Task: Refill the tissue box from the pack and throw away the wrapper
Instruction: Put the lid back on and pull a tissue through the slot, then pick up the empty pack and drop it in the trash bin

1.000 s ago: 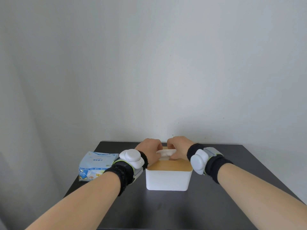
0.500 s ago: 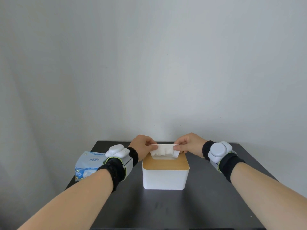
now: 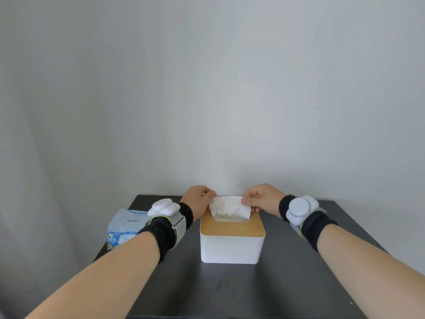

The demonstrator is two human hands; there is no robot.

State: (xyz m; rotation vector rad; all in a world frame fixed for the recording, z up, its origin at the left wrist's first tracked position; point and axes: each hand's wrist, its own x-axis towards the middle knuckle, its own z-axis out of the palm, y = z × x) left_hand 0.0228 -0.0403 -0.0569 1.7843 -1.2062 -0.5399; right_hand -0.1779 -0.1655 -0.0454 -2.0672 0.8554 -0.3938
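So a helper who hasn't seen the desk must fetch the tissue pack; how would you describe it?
On the dark table, look left of the white box with the wooden lid. The soft light-blue plastic tissue pack lies there near the left edge, the only printed, crinkly item.

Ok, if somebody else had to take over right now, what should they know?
Left hand and right hand: each pinches a top corner of the tissue sticking up from the slot of the tissue box.
The box sits mid-table, wooden lid on. The pack lies left of it, apparently unopened.
Done: nothing of the refill that shows.
Left: open the pack, refill the box, bin the wrapper.
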